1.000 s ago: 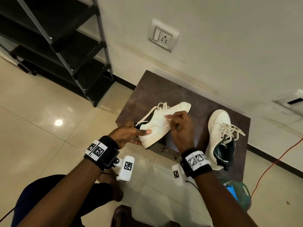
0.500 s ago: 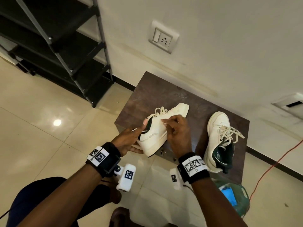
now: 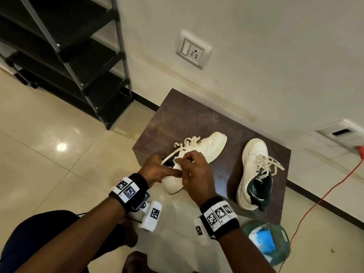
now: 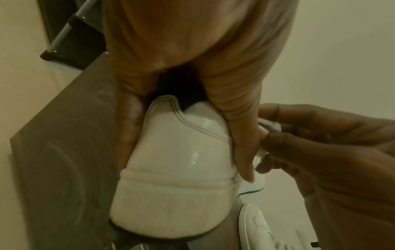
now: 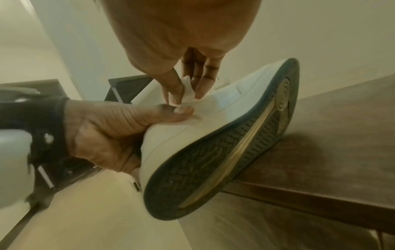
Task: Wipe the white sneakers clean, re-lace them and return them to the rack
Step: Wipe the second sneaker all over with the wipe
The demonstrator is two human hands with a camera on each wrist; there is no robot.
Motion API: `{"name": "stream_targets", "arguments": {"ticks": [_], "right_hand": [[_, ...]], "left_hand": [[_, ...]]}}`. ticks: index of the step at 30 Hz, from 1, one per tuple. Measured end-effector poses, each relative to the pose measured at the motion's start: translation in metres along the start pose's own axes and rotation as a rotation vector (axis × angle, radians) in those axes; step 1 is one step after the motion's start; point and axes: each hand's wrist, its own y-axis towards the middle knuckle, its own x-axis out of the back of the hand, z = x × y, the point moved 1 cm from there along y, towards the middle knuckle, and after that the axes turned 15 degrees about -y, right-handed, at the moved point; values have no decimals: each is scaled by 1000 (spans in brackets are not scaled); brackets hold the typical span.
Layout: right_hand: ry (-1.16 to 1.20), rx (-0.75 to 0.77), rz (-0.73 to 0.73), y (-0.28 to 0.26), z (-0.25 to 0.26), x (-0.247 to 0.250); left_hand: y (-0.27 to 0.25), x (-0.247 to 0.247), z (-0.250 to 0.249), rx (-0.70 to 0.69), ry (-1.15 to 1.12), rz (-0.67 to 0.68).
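held sneaker (image 3: 204, 150) tilted on side | other sneaker (image 3: 254, 174) upright (laces loose)

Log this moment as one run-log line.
step: wiping | left hand: holds tilted sneaker by heel | right hand: pinches white wipe on its side | second sneaker: flat on table

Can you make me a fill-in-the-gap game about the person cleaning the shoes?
1. The left hand grips the tilted sneaker by its ____.
2. The right hand pinches a small white ____ against that sneaker.
3. The other sneaker lies on the brown ____.

Missing words: heel; wipe; table
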Motion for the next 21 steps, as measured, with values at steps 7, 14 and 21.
{"name": "stream_targets", "arguments": {"ticks": [7,14,21], "right_hand": [[-239,-277,-88,31,-60,18],[-140,-266,-68,9,-48,18],[-66,-374,-157,1,-59,19]], "left_hand": [[8,-6,8,-171,287,-88],[5,-9,3,-277,416,-89],[1,-8,-5,-306,368,-115]]}}
